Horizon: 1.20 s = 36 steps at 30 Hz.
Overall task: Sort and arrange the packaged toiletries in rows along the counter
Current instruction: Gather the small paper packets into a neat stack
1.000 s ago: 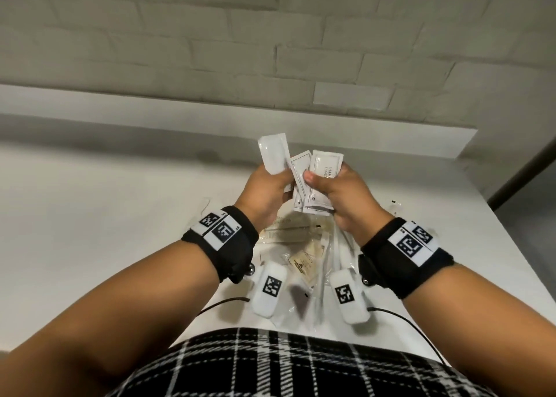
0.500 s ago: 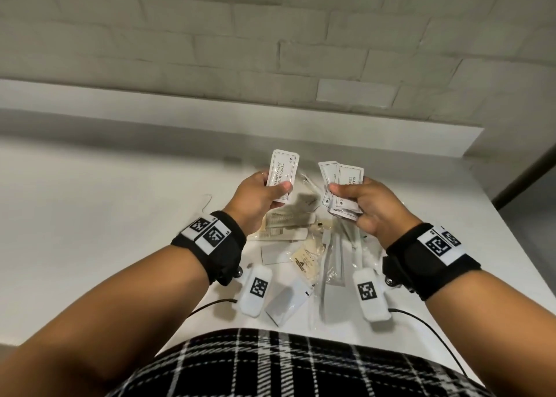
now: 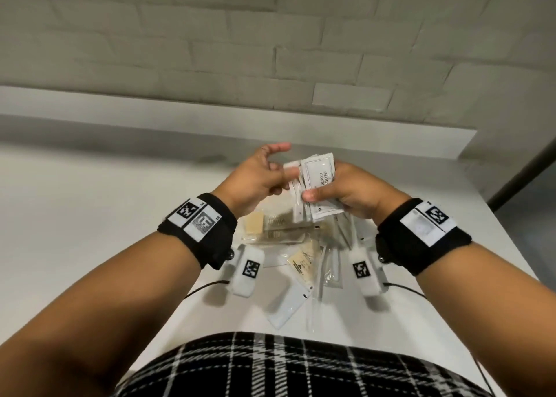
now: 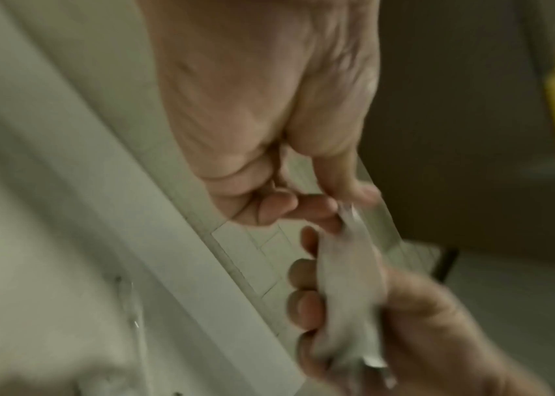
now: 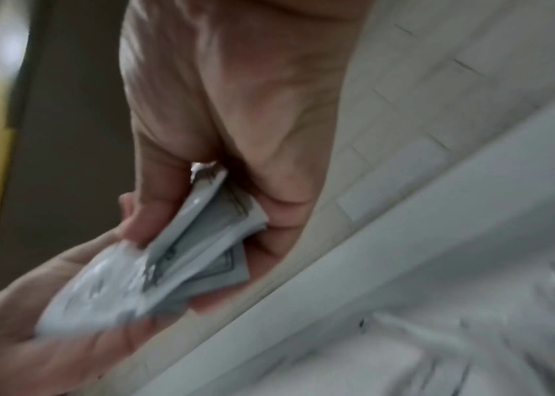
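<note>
- Two bare hands meet above the white table (image 3: 90, 216), each wrist wearing a black band with printed markers.
- The right hand (image 3: 352, 192) clamps a small stack of flat white sachets (image 3: 319, 186) between thumb and curled fingers (image 4: 303, 278); the front sachet stands nearly upright, and its print is partly covered by the thumb.
- The left hand (image 3: 255, 180) reaches to the stack's left edge. In the left wrist view its thumb and a fingertip pinch the top edge of a sachet, while the head view shows the index finger stretched out and free.
- The right wrist view (image 5: 184, 241) shows the sachets fanned slightly, with the left hand touching their outer end; the picture is blurred.
- Below the hands, a loose pile of packaged toiletries (image 3: 301, 255) lies on the table: a tan comb in a clear sleeve (image 3: 270, 234), a beige printed packet (image 3: 304, 261), a long white sachet (image 3: 285, 309) nearest the body, and thin clear-wrapped sticks (image 3: 328, 264).
- A black-and-white plaid garment (image 3: 301, 366) fills the lower edge.
- Behind the table stands a pale brick wall (image 3: 270, 51).
</note>
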Each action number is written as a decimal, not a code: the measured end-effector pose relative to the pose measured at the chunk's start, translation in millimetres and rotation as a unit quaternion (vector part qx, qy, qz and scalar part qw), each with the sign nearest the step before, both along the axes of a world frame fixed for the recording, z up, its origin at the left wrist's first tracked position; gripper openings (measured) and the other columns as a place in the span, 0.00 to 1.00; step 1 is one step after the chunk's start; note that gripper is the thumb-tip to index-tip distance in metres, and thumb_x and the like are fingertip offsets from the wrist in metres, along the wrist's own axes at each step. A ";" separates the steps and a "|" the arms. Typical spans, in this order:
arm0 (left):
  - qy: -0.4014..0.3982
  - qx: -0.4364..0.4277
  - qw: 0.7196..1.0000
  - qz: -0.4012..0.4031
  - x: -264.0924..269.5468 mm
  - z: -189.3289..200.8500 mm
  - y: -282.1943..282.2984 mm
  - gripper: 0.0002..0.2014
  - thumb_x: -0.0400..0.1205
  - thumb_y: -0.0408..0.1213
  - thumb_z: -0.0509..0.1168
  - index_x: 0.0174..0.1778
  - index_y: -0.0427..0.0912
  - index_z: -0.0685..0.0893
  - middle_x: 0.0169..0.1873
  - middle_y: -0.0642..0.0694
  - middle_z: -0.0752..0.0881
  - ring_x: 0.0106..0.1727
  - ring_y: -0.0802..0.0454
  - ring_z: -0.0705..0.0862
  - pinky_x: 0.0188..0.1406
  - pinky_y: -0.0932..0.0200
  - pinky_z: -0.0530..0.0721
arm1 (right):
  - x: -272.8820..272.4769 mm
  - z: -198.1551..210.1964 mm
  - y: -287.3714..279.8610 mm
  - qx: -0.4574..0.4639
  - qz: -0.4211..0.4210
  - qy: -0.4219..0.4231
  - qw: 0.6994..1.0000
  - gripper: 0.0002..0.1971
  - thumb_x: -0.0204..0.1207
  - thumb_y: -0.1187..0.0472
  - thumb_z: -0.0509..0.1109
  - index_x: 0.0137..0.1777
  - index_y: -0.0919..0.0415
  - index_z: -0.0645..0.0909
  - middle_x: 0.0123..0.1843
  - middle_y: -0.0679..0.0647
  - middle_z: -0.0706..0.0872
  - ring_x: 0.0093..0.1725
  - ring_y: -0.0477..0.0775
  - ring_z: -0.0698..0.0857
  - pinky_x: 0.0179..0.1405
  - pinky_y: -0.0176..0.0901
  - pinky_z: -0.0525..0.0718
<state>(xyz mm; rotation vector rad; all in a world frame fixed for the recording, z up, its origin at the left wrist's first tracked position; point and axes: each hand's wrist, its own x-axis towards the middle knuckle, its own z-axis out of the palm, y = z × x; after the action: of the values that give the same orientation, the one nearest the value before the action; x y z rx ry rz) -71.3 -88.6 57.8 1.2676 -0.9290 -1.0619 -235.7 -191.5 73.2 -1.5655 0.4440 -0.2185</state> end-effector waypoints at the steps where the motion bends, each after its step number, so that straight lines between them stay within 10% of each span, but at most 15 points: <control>1: 0.073 -0.018 0.997 0.017 -0.9 1.7 0.9 0.27 0.78 0.36 0.70 0.72 0.40 0.70 0.35 0.47 0.89 0.34 0.54 0.84 0.42 0.54 0.78 | 1.6 -3.8 3.1 0.037 -0.012 -0.030 0.999 0.31 0.64 0.75 0.77 0.69 0.72 0.75 0.59 0.68 0.87 0.56 0.63 0.88 0.58 0.56 0.87; 5: 0.168 0.002 0.985 -0.046 -18.4 -5.0 2.1 0.30 0.83 0.54 0.57 0.73 0.35 0.75 0.63 0.37 0.85 0.65 0.41 0.83 0.67 0.47 0.81 | 18.3 -15.0 14.2 0.046 -0.131 -0.092 0.986 0.31 0.66 0.59 0.78 0.68 0.68 0.75 0.59 0.67 0.87 0.55 0.63 0.88 0.58 0.58 0.86; 8: 0.252 0.036 0.966 -0.035 -37.1 -5.7 -2.3 0.21 0.87 0.50 0.55 0.65 0.41 0.82 0.55 0.40 0.88 0.56 0.44 0.87 0.57 0.50 0.86 | 35.2 -18.7 25.8 -0.030 -0.231 -0.048 0.971 0.22 0.75 0.43 0.68 0.61 0.57 0.76 0.56 0.61 0.88 0.56 0.62 0.88 0.61 0.63 0.84; 13: 0.312 0.034 0.949 0.008 -44.0 -2.0 -10.0 0.19 0.87 0.45 0.55 0.69 0.38 0.79 0.57 0.36 0.84 0.54 0.41 0.85 0.54 0.48 0.84 | 43.0 -18.5 36.1 -0.313 -0.319 0.055 0.893 0.20 0.88 0.53 0.50 0.63 0.60 0.80 0.63 0.60 0.78 0.66 0.60 0.75 0.71 0.56 0.71; 17: 0.301 0.033 0.953 0.015 -37.7 -2.7 -10.1 0.13 0.86 0.40 0.57 0.56 0.37 0.82 0.41 0.38 0.88 0.38 0.44 0.89 0.37 0.51 0.90 | 26.7 -17.4 26.0 -0.330 -0.219 0.024 0.918 0.29 0.84 0.45 0.56 0.83 0.47 0.57 0.80 0.51 0.66 0.81 0.53 0.62 0.81 0.58 0.60; 22: 0.277 0.075 0.957 -0.033 -33.1 2.3 -6.4 0.16 0.84 0.45 0.59 0.62 0.39 0.78 0.43 0.39 0.83 0.39 0.45 0.88 0.35 0.54 0.88 | 8.8 3.8 28.4 -0.401 0.034 0.096 0.910 0.71 0.51 0.42 0.85 0.76 0.28 0.27 0.86 0.46 0.49 0.85 0.49 0.50 0.83 0.54 0.56; 27: 0.296 0.064 0.952 -0.048 -34.6 3.0 -0.4 0.08 0.79 0.37 0.61 0.47 0.37 0.82 0.34 0.42 0.86 0.34 0.47 0.87 0.32 0.59 0.86 | 10.5 10.8 25.9 -0.457 -0.009 0.094 0.884 0.73 0.53 0.47 0.87 0.82 0.41 0.30 0.83 0.54 0.58 0.83 0.52 0.59 0.81 0.52 0.63; 36: 0.209 0.136 0.968 -0.031 -38.8 5.2 1.0 0.12 0.75 0.27 0.55 0.28 0.37 0.80 0.21 0.45 0.81 0.22 0.51 0.82 0.22 0.64 0.80 | 6.7 8.9 35.2 -0.499 -0.010 0.103 0.860 0.70 0.54 0.43 0.85 0.81 0.35 0.30 0.77 0.54 0.66 0.77 0.53 0.66 0.73 0.43 0.67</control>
<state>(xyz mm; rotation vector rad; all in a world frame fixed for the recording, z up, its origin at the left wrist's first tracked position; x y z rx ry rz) -110.1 -87.7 63.0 1.1730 -0.5148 -1.4769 -229.0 -156.3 82.1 -2.6282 0.5500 -0.3262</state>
